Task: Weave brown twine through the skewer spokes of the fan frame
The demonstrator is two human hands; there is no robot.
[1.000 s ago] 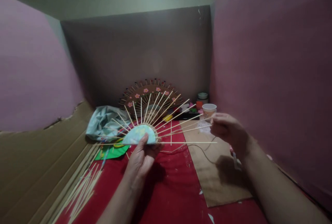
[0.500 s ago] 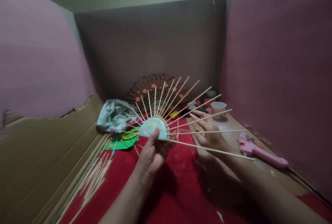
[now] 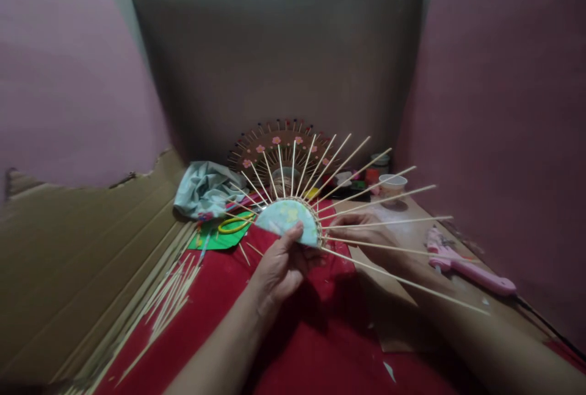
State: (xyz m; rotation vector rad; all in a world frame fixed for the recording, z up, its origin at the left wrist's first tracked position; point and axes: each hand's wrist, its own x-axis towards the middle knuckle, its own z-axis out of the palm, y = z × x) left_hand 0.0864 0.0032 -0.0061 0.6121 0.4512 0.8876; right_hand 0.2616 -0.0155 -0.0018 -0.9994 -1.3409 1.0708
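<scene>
Fingers (image 3: 314, 256) of the left hand (image 3: 279, 270) curl beneath the lower edge of a pale-blue half-disc (image 3: 288, 215), the thumb pressed on its face; the piece is held above a red cloth (image 3: 224, 297). Thin sticks (image 3: 293, 169) radiate from its curved, braided rim (image 3: 319, 224). The right hand (image 3: 378, 234) lies behind the right-hand sticks, fingers bent towards the rim; whether they pinch anything cannot be told. To the left, a yellow-handled tool (image 3: 221, 228) rests on a green sheet (image 3: 222, 240), with a crumpled pale cloth (image 3: 201, 190) behind and loose sticks (image 3: 169, 303) nearer. To the right are a cup (image 3: 392, 187) and a pink glue gun (image 3: 478, 273). Behind the half-disc stands a flower-decorated brown arch (image 3: 287, 135).
</scene>
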